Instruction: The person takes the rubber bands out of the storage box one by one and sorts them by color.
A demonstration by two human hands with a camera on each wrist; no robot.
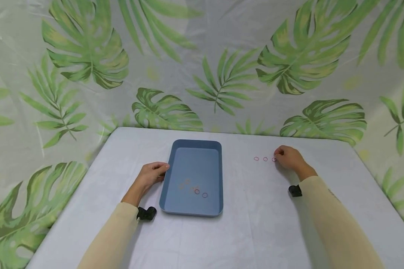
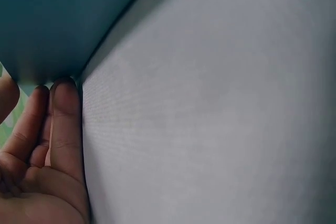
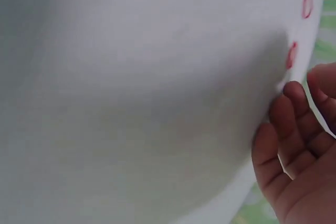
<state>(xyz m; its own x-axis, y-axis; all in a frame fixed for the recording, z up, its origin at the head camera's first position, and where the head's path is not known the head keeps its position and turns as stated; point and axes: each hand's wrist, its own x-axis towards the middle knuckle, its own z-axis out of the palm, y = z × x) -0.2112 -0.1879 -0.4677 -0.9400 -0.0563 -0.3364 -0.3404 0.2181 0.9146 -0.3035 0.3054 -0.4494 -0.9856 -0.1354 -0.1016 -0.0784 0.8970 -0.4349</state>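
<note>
Red rings (image 1: 265, 160): three lie in a row, apart, on the white tabletop (image 1: 239, 231), right of the blue tray (image 1: 195, 164); two more lie in the tray near some faint tan loops (image 1: 187, 182). Right hand (image 1: 291, 158): fingers bent, thumb and forefinger tips close together just beside the rightmost ring; cannot tell whether they pinch anything. Left hand (image 1: 151, 173): fingertips meet the tray's left wall, two of them close together; grip strength unclear. Risks, as judged: rings look thin and light, so a brushing fingertip could skew the row or drag one along; a ring might cling to skin on release. A leftward tug could shift the tray and slide its contents. Rings near the tan loops may tangle if scooped together.
</note>
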